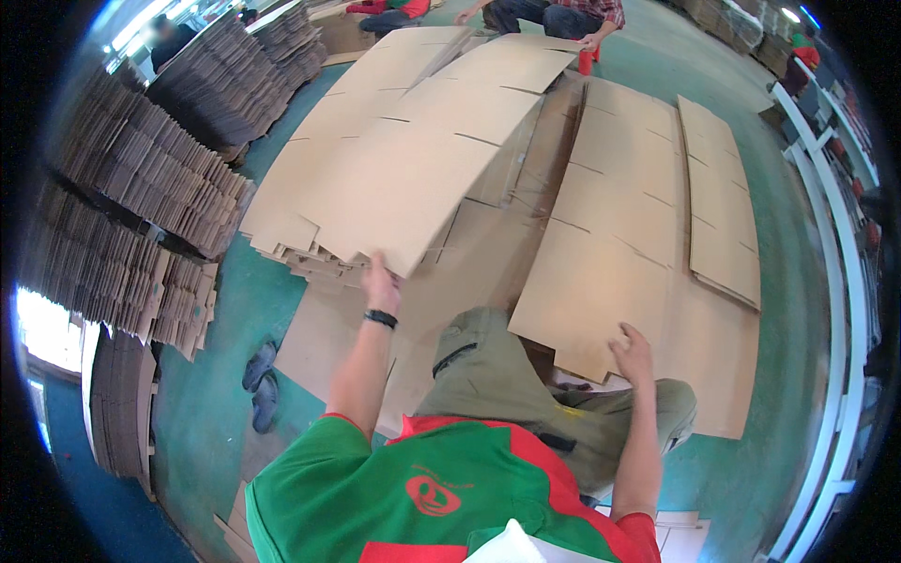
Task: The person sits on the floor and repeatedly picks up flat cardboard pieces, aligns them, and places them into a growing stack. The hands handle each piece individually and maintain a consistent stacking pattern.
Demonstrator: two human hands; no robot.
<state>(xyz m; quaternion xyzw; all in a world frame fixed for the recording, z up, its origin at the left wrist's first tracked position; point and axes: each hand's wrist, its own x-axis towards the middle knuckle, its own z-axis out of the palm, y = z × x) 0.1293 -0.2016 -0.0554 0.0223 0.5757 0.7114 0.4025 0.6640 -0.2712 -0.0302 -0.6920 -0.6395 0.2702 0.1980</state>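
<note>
My left hand [380, 284] grips the near corner of a long slotted cardboard sheet [450, 141], thumb on top. The sheet lies tilted over the left pile of cardboard sheets [314, 164], its right edge raised. At its far end, a co-worker's hand [589, 41] touches the corner. My right hand [634, 357], fingers apart, is at the near end of the right pile of cardboard sheets [601, 235]; whether it touches the top sheet I cannot tell. Bare flat cardboard [479, 249] lies between the two piles, in front of my bent legs.
A narrower pile of sheets [723, 206] lies at the far right. Tall stacks of flattened cardboard [141, 169] line the left side. Dark slippers [264, 387] lie on the green floor to my left. A white railing [831, 253] runs along the right. Other people sit at the far end.
</note>
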